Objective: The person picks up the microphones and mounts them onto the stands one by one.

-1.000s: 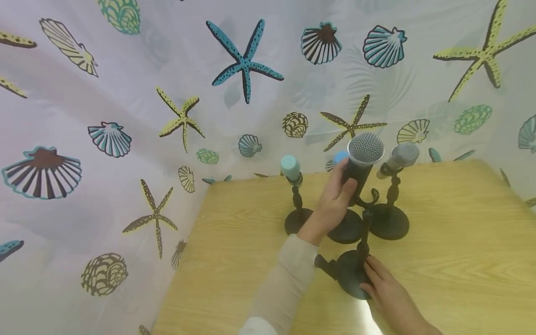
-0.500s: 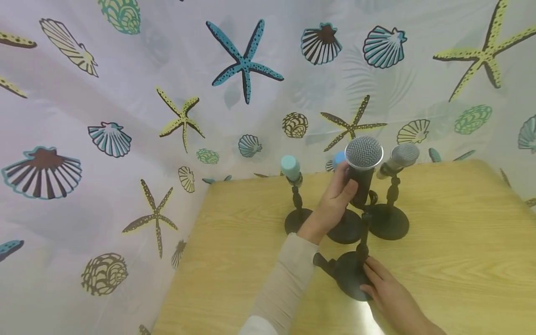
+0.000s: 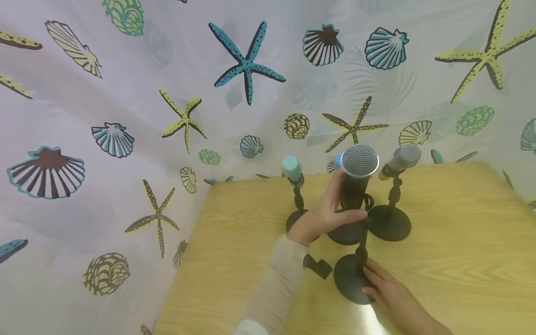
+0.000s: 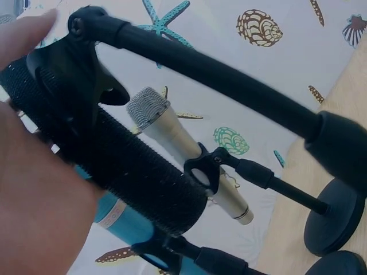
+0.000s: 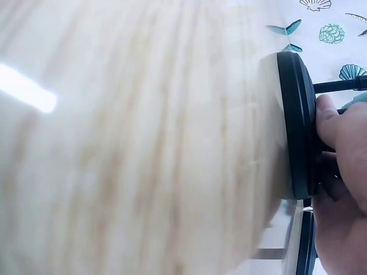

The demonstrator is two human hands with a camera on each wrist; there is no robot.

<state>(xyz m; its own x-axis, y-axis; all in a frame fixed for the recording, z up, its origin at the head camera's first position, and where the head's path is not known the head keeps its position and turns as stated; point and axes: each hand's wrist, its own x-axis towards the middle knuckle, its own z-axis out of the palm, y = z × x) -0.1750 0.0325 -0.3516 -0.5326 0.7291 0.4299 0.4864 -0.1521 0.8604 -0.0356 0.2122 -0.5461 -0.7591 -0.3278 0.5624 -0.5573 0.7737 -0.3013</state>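
My left hand [image 3: 324, 214] grips a black microphone [image 3: 359, 160] with a silver mesh head, pointing upward. Its thumb reaches across to the top of a black desktop microphone stand [image 3: 363, 237]. Up close in the left wrist view, the stand's clip [image 4: 69, 86] lies against the microphone's dark, textured body [image 4: 149, 172]; how far it is seated I cannot tell. Low on that stand, my right hand [image 3: 393, 293] holds the round base [image 3: 349, 279], with fingers by the stem and thumb near the rim. The right wrist view shows the base [image 5: 297, 126] on the table.
Behind stand a teal-headed microphone [image 3: 291, 168], a blue one [image 3: 338, 160] mostly hidden by my left hand, and a silver one [image 3: 405, 157], each on a black stand. A small black block [image 3: 317, 266] shows by my left sleeve. A patterned curtain [image 3: 259, 121] borders the wooden table [image 3: 452, 260].
My left hand has lowered the microphone slightly and moved it left, toward the stand's top. Its thumb has swung down and now stretches right toward the clip. The right hand barely moves.
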